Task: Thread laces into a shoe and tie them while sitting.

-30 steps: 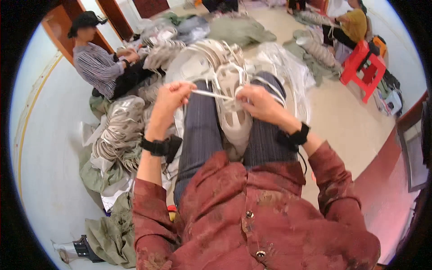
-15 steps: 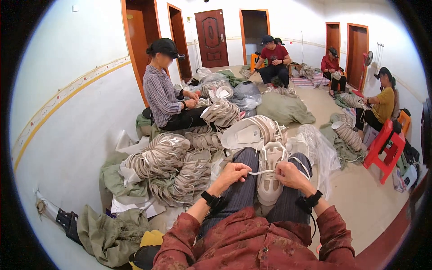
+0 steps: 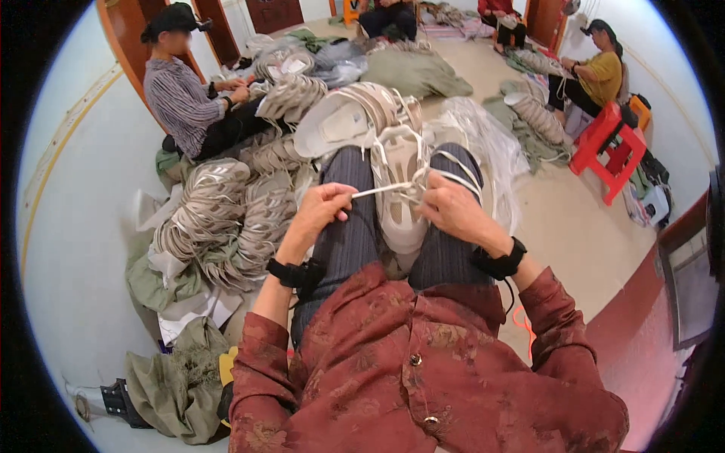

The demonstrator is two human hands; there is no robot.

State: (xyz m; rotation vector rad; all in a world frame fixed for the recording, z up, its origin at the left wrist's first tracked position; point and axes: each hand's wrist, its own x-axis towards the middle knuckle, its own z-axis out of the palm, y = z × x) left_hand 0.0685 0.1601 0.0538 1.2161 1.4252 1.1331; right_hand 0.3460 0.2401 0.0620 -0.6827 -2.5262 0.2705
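Observation:
Between my knees rests a beige and white shoe upper [image 3: 399, 215], its toe end toward me. My left hand [image 3: 323, 210] pinches one end of a white shoelace [image 3: 375, 189], which stretches taut from the upper's eyelets toward the left. At the right edge of the upper, my right hand [image 3: 453, 204] has its fingers closed on the lace close to the eyelets. Another length of lace loops over my right knee. Just beyond the upper lies a bundle of nested shoe uppers [image 3: 340, 121] with pale insides showing.
Stacked uppers [image 3: 200, 219] heap up on my left, beside a person in a striped shirt [image 3: 181, 102]. Clear plastic bags [image 3: 483, 136] lie beyond my right knee. A red stool [image 3: 610, 155] stands at right near a person in yellow [image 3: 600, 72]. A green sack [image 3: 415, 72] lies farther off.
The view has tilted down, so my hands and the shoe upper sit higher and farther left. My left hand has drawn the lace farther from the upper, with more of it showing.

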